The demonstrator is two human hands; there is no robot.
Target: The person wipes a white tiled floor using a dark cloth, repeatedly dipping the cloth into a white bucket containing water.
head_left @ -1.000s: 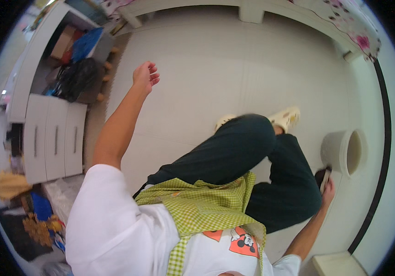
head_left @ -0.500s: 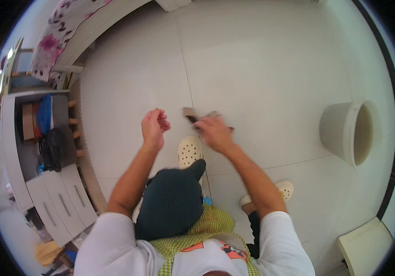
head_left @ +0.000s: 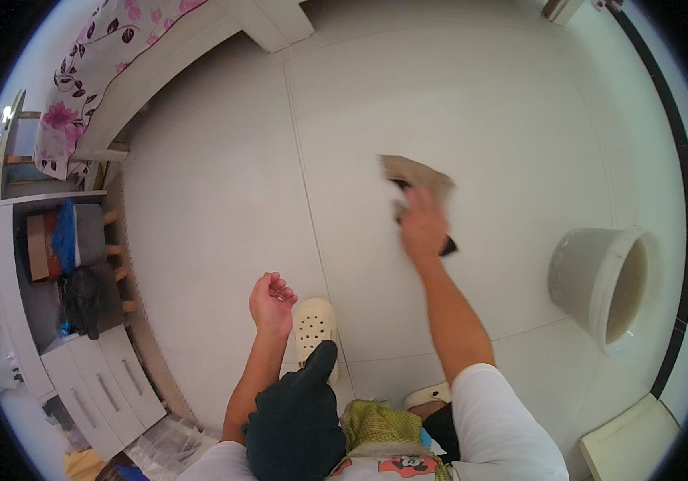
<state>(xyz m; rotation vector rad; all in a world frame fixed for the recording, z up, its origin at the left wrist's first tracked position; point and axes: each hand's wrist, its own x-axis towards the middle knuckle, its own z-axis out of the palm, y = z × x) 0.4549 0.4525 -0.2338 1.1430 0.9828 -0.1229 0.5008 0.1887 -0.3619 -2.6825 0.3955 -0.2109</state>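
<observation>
My right hand [head_left: 424, 224] is out on the pale tiled floor, pressing on a crumpled brown-and-black rag [head_left: 418, 171]. Part of the rag spreads beyond the fingertips and a dark corner pokes out beside the wrist; motion blurs the fingers. Held back above the cream clog [head_left: 313, 327] on my foot, my left hand [head_left: 272, 303] has its fingers loosely curled in, with nothing visible in them. A dark green knee [head_left: 292, 417] rises between my arms.
A whitish bucket [head_left: 580, 272] of murky water stands at the right, near the wall. To the left is a white cabinet [head_left: 107, 385] with drawers and open shelves. Furniture with a floral cloth [head_left: 87, 80] borders the far left. A cream box-like object [head_left: 633, 437] sits low right.
My right hand has swept forward and to the right with the rag, which is now more spread out. My left hand appears lower in the picture, and the whole view has shifted.
</observation>
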